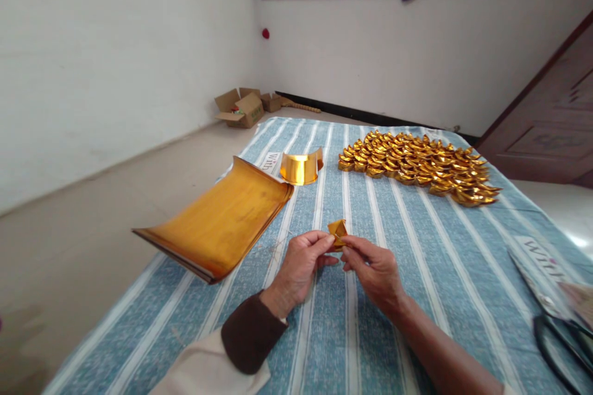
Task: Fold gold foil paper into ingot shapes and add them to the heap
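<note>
Both hands pinch one small folded gold paper piece [338, 232], held up just above the striped cloth [417, 259], roughly mid-table and near the person. The left hand [301, 268] grips it from the left with thumb and forefinger closed on its lower left edge; the right hand [373, 268] grips from the right, fingertips closed on its lower right edge, other fingers curled under. The paper piece sticks up above the fingertips, between the two hands, its pointed top free and its bottom hidden by the fingers. The two hands nearly touch at the pinch. The left arm wears a dark brown cuff [250, 333] over a pale sleeve; the right forearm is bare. To the left of the hands, well apart, lies a stack of gold foil sheets [217, 222], curled up at the far edge and overhanging the table's left side. Beyond it sits a single curled gold sheet [301, 168], standing on its edge. Farther back on the right is a big pile of finished gold folded ingots [419, 166], laid in rows on the cloth. At the right edge near the person, scissors [563, 339] lie partly on a printed wrapper [542, 265]. On the floor by the far wall are open cardboard boxes [241, 108].
</note>
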`<control>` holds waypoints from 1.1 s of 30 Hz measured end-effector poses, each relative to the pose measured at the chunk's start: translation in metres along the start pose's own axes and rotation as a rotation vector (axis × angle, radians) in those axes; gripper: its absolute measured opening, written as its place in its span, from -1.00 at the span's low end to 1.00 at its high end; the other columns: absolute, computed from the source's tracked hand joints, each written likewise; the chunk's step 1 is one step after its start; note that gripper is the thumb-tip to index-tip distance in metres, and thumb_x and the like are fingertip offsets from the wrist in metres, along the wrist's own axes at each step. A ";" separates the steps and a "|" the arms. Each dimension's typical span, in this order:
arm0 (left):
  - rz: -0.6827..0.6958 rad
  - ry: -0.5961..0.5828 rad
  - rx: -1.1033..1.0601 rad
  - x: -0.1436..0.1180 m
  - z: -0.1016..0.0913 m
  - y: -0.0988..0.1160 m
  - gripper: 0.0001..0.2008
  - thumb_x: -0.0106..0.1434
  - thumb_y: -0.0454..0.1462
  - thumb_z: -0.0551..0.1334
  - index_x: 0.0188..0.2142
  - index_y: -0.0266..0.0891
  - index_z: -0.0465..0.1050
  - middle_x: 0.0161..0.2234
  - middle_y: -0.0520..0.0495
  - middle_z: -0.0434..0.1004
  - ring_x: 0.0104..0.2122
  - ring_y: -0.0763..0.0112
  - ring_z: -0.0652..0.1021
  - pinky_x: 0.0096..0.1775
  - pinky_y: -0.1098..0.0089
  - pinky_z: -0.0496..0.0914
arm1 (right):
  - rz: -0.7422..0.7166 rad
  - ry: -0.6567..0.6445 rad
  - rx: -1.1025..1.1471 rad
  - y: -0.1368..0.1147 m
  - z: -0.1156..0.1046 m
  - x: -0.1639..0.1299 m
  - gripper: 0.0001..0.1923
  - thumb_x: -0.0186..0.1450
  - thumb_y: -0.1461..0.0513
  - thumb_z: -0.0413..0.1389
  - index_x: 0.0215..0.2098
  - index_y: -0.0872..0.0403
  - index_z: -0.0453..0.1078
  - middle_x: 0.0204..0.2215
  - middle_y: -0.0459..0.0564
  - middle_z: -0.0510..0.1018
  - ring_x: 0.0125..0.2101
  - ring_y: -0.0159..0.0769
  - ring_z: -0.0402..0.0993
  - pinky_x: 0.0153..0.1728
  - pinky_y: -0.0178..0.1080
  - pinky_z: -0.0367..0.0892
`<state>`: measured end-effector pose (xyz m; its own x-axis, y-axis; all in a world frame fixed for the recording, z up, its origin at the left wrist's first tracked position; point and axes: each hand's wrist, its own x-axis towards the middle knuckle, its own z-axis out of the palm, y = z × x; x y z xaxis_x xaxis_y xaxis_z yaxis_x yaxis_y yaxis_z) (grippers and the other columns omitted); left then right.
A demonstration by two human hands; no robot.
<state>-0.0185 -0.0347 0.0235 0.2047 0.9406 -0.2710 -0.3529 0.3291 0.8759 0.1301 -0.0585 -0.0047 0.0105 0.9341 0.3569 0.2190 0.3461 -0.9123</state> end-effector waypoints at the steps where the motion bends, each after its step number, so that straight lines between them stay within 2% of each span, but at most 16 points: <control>1: 0.001 -0.003 0.002 0.000 0.000 0.000 -0.70 -0.04 -0.15 0.49 -0.45 -0.36 0.57 -0.42 -0.09 0.53 -0.42 0.43 0.51 -0.40 0.46 0.49 | 0.003 0.005 0.001 0.000 0.000 0.000 -0.80 0.31 0.24 0.10 -0.16 0.02 0.54 -0.44 -0.10 0.62 -0.60 -0.43 0.48 -0.52 -0.34 0.44; 11: -0.048 -0.028 -0.058 0.003 -0.003 -0.004 -0.65 -0.09 -0.15 0.52 -0.41 -0.39 0.60 -0.38 -0.15 0.57 -0.37 0.38 0.54 -0.37 0.44 0.50 | 0.016 0.017 0.025 0.000 0.002 0.001 -0.80 0.29 0.24 0.11 -0.17 0.04 0.54 -0.52 -0.12 0.59 -0.61 -0.41 0.49 -0.53 -0.34 0.46; 15: -0.086 -0.056 -0.072 0.003 -0.004 -0.004 -0.63 -0.08 -0.15 0.53 -0.38 -0.41 0.62 -0.35 -0.17 0.59 -0.35 0.37 0.55 -0.34 0.43 0.49 | 0.021 0.021 0.039 0.000 0.002 0.000 -0.81 0.29 0.24 0.12 -0.17 0.04 0.54 -0.48 -0.11 0.60 -0.61 -0.42 0.49 -0.54 -0.36 0.46; 27: -0.119 -0.089 -0.117 0.003 -0.004 -0.003 -0.73 -0.07 -0.22 0.51 -0.45 -0.39 0.59 -0.42 -0.11 0.57 -0.40 0.41 0.54 -0.35 0.43 0.47 | -0.035 -0.023 -0.071 -0.003 0.000 0.001 -0.80 0.32 0.22 0.07 -0.21 0.04 0.54 -0.53 -0.11 0.58 -0.61 -0.39 0.49 -0.52 -0.33 0.45; 31: -0.145 -0.057 -0.148 0.003 -0.004 -0.004 -0.78 -0.02 -0.28 0.49 -0.45 -0.41 0.57 -0.42 -0.12 0.56 -0.40 0.41 0.55 -0.34 0.43 0.46 | -0.069 0.008 -0.125 -0.002 0.001 -0.002 -0.77 0.31 0.19 0.10 -0.11 0.05 0.51 -0.41 -0.06 0.63 -0.58 -0.39 0.51 -0.49 -0.32 0.47; 33: -0.164 -0.034 -0.171 0.004 -0.005 -0.004 -0.81 0.00 -0.30 0.47 -0.43 -0.41 0.57 -0.41 -0.13 0.57 -0.40 0.42 0.56 -0.34 0.45 0.46 | -0.099 0.060 -0.176 -0.002 0.001 -0.003 -0.72 0.31 0.17 0.11 -0.05 0.07 0.48 -0.44 -0.08 0.63 -0.57 -0.38 0.51 -0.47 -0.33 0.47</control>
<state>-0.0208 -0.0323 0.0172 0.3017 0.8709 -0.3880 -0.4616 0.4895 0.7398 0.1285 -0.0622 -0.0038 0.0371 0.8875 0.4593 0.3884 0.4106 -0.8249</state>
